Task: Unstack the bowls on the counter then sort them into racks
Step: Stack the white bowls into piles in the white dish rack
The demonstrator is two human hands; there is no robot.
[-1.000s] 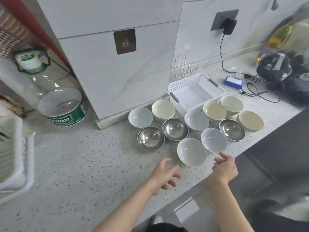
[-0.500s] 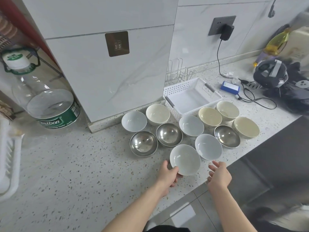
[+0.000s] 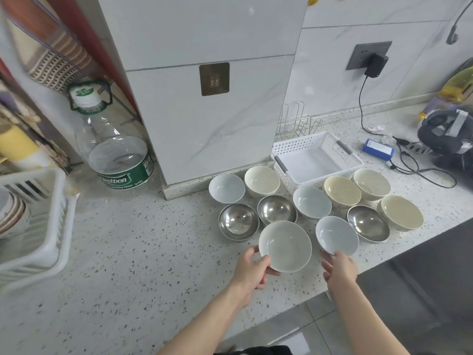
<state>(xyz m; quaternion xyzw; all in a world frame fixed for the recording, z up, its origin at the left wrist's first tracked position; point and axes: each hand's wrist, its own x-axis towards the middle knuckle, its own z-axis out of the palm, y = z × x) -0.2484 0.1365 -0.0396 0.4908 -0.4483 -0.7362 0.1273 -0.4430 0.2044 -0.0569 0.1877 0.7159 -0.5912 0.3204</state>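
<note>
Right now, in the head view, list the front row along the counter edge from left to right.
white rack → left hand → white bowl it grips → right hand → pale blue bowl → steel bowl → cream bowl

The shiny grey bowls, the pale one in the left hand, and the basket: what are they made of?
Shiny bowls: apparently stainless steel, polished; they mirror the light. Pale bowl, gripped by the left hand: probably glazed ceramic, smooth and glossy, though melamine would look similar. Basket: white plastic, with moulded perforated walls.
</note>
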